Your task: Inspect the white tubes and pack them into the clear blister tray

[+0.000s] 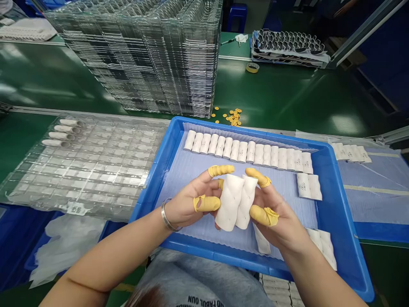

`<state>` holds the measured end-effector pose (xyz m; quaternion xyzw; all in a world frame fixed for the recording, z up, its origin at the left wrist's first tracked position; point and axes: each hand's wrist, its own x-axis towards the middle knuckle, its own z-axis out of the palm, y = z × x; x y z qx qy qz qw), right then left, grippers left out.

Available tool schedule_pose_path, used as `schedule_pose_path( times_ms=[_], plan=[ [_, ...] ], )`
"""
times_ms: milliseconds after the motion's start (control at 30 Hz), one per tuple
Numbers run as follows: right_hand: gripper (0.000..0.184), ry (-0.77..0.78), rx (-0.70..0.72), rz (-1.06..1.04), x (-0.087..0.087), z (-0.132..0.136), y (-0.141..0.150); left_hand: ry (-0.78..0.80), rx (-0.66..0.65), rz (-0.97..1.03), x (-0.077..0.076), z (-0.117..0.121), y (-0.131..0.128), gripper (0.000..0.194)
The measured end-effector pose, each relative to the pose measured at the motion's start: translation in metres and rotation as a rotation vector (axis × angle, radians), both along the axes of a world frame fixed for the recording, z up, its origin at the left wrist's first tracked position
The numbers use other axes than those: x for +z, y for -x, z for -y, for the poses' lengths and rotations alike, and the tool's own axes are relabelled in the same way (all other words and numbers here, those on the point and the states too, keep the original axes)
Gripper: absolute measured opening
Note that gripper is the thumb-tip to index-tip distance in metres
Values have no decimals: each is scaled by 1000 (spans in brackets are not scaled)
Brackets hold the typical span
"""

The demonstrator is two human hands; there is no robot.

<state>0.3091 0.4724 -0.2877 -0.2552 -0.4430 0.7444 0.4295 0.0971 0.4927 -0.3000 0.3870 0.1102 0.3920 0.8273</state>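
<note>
Two white, wavy-sided tubes (230, 202) are held side by side above a blue tray (152, 181). My left hand (194, 198) closes on the left tube, and my right hand (271, 209) closes on the right one. Yellow finger cots cover several fingertips, and the cot on my left thumb is torn. Inside the tray, a row of similar white tubes (243, 152) runs along the far side, some with small dark markings. A marked pair (309, 186) lies at the right, and more tubes (322, 247) are partly hidden beside my right forearm.
Left of the tray lies a clear plastic compartment tray (105, 170) with several white tubes (60, 135) in one corner. A tall stack of clear trays (150, 59) stands behind. Small yellow rolled pieces (234, 116) and a tape roll (252, 67) lie on the green table.
</note>
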Motion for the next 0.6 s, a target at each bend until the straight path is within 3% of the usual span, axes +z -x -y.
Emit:
schedule_pose_path(
  times_ms=[267, 600],
  plan=[
    [49, -1, -7, -26, 4, 1, -2, 15, 59, -50, -2, 1, 0, 44],
    [63, -95, -54, 34, 0, -1, 1, -80, 119, -72, -8, 0, -2, 60]
  ],
)
